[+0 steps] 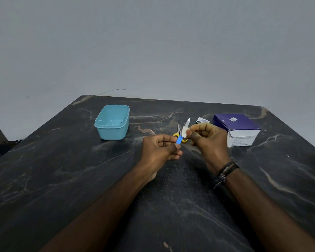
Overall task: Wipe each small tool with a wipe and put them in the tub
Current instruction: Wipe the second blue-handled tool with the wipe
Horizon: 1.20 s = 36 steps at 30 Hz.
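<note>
Left hand [161,149] pinching blue handle of file [188,121]; right hand [206,138] pinching wipe [184,131] round its blade, near centre of table [62,179]. Risk: file slipping from light pinch, or wipe sliding off. Left of hands: tub [113,122], something small inside. Just behind hands: scissors [178,132], partly hidden. Right: torn wrapper [202,120], box [237,129]. Path to tub unobstructed.

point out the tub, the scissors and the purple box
tub [111,136]: head view, on its front outer wall
scissors [175,135]: head view, on the left yellow handle loop
purple box [235,122]: head view, on its purple top face
</note>
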### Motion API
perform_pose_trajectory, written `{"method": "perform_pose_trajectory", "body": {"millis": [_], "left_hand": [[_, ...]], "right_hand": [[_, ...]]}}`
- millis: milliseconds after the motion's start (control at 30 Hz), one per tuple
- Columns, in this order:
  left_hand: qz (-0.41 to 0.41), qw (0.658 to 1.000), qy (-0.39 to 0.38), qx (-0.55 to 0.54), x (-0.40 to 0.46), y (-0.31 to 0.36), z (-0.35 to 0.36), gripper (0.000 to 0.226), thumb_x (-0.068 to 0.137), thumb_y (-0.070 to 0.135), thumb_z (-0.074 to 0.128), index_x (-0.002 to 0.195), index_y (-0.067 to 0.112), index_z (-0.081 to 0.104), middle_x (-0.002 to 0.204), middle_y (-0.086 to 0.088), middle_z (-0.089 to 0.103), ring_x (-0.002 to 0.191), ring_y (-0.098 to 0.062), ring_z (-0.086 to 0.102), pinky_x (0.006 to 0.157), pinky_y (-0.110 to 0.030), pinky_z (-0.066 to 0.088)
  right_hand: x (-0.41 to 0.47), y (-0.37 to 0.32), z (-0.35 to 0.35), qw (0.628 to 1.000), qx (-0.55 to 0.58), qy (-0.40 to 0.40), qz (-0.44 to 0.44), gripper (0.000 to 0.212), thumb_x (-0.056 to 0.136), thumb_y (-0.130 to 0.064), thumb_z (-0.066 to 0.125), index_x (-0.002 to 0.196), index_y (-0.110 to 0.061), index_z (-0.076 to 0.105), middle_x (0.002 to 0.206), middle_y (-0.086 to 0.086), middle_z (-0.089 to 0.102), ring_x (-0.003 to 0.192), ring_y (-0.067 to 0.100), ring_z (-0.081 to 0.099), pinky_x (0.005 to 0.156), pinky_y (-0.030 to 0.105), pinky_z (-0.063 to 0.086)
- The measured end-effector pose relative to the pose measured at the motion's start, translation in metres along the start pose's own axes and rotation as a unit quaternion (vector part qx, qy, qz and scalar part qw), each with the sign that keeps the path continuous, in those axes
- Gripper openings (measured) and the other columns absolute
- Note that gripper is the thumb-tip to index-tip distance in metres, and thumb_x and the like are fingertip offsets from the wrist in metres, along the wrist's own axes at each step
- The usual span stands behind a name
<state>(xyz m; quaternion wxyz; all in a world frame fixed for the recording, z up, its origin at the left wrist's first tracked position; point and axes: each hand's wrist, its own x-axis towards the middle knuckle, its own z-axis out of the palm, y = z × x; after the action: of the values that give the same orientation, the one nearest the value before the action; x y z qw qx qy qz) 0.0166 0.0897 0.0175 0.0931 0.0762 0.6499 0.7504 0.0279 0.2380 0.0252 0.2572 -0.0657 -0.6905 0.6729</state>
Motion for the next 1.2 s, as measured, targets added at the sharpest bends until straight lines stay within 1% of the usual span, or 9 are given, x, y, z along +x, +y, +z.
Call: {"method": "perform_pose_trajectory", "body": {"millis": [167, 333, 400, 600, 767, 900, 1033, 1133, 1200], "left_hand": [[0.001, 1.0, -0.004, 0.008, 0.0001, -0.0009, 0.0006, 0.016, 0.081, -0.005, 0.071, 0.096, -0.001, 0.067, 0.083, -0.017, 0.072, 0.066, -0.02, 0.071, 0.061, -0.028, 0.06], [-0.002, 1.0, -0.005, 0.008, -0.0007, -0.0013, 0.0017, 0.015, 0.081, -0.007, 0.07, 0.096, -0.003, 0.066, 0.082, -0.018, 0.071, 0.064, -0.02, 0.071, 0.059, -0.026, 0.059], [-0.009, 1.0, -0.003, 0.002, -0.0003, -0.0008, 0.0018, 0.015, 0.081, -0.006, 0.07, 0.095, -0.003, 0.066, 0.081, -0.018, 0.071, 0.063, -0.021, 0.071, 0.058, -0.026, 0.059], [-0.021, 1.0, -0.007, -0.01, 0.0001, 0.0004, 0.0009, 0.013, 0.081, -0.005, 0.07, 0.093, 0.0, 0.066, 0.08, -0.018, 0.072, 0.063, -0.021, 0.071, 0.062, -0.029, 0.061], [-0.019, 1.0, -0.015, -0.007, 0.0, -0.0005, 0.0001, 0.016, 0.08, -0.003, 0.072, 0.095, -0.002, 0.066, 0.083, -0.021, 0.072, 0.066, -0.023, 0.071, 0.065, -0.031, 0.061], [-0.015, 1.0, -0.023, -0.006, -0.0008, -0.0003, 0.0005, 0.017, 0.08, -0.003, 0.072, 0.097, -0.003, 0.066, 0.083, -0.021, 0.072, 0.066, -0.024, 0.071, 0.064, -0.03, 0.061], [-0.006, 1.0, -0.019, -0.006, -0.0012, -0.0002, 0.0015, 0.016, 0.08, -0.005, 0.071, 0.095, -0.002, 0.066, 0.081, -0.02, 0.072, 0.064, -0.022, 0.071, 0.06, -0.027, 0.06], [0.006, 1.0, -0.017, 0.002, -0.0013, -0.0007, 0.0023, 0.014, 0.08, -0.006, 0.071, 0.093, 0.0, 0.066, 0.079, -0.018, 0.071, 0.063, -0.021, 0.071, 0.058, -0.026, 0.059], [0.011, 1.0, -0.018, 0.01, -0.0009, -0.0014, 0.0023, 0.014, 0.08, -0.006, 0.071, 0.092, 0.001, 0.067, 0.079, -0.018, 0.072, 0.063, -0.021, 0.071, 0.058, -0.026, 0.059]], "right_hand": [[-0.0008, 0.0001, 0.0002, 1.0, -0.03, -0.008, 0.002, 0.005, 0.081, 0.002, 0.071, 0.084, -0.003, 0.071, 0.075, 0.01, 0.071, 0.057, 0.003, 0.065, 0.05, 0.015, 0.048], [-0.0006, 0.0025, 0.0022, 0.996, -0.074, -0.036, 0.021, 0.009, 0.088, -0.004, 0.065, 0.087, -0.001, 0.074, 0.081, 0.015, 0.074, 0.067, 0.012, 0.065, 0.053, 0.022, 0.048], [-0.0012, 0.0023, 0.0033, 0.996, -0.066, -0.053, 0.023, 0.013, 0.09, -0.004, 0.062, 0.086, -0.001, 0.074, 0.083, 0.015, 0.074, 0.067, 0.01, 0.064, 0.055, 0.024, 0.047], [0.0, 0.0038, 0.0009, 0.994, -0.006, -0.11, 0.028, 0.019, 0.092, -0.004, 0.061, 0.081, -0.008, 0.076, 0.09, 0.028, 0.07, 0.075, 0.027, 0.055, 0.059, 0.031, 0.044], [0.0004, 0.0067, -0.0009, 0.99, -0.011, -0.138, 0.018, 0.014, 0.09, -0.012, 0.066, 0.088, -0.002, 0.074, 0.089, 0.03, 0.068, 0.07, 0.025, 0.047, 0.055, 0.023, 0.043], [0.001, 0.0087, -0.0002, 0.991, 0.004, -0.128, 0.034, 0.013, 0.089, -0.016, 0.068, 0.086, -0.005, 0.075, 0.091, 0.023, 0.072, 0.076, 0.024, 0.056, 0.056, 0.024, 0.043], [0.0012, 0.0082, -0.0002, 0.995, 0.022, -0.087, 0.038, 0.012, 0.088, -0.016, 0.069, 0.081, -0.008, 0.074, 0.074, 0.007, 0.073, 0.065, 0.014, 0.056, 0.051, 0.022, 0.041], [0.001, 0.0053, 0.0001, 0.997, 0.033, -0.066, 0.036, 0.013, 0.088, -0.014, 0.069, 0.087, -0.002, 0.074, 0.069, 0.001, 0.073, 0.057, 0.005, 0.059, 0.049, 0.017, 0.043], [0.0017, 0.0047, -0.0003, 0.997, 0.042, -0.06, 0.039, 0.013, 0.087, -0.014, 0.069, 0.086, -0.002, 0.073, 0.068, 0.0, 0.072, 0.058, 0.006, 0.061, 0.051, 0.018, 0.045]]}}
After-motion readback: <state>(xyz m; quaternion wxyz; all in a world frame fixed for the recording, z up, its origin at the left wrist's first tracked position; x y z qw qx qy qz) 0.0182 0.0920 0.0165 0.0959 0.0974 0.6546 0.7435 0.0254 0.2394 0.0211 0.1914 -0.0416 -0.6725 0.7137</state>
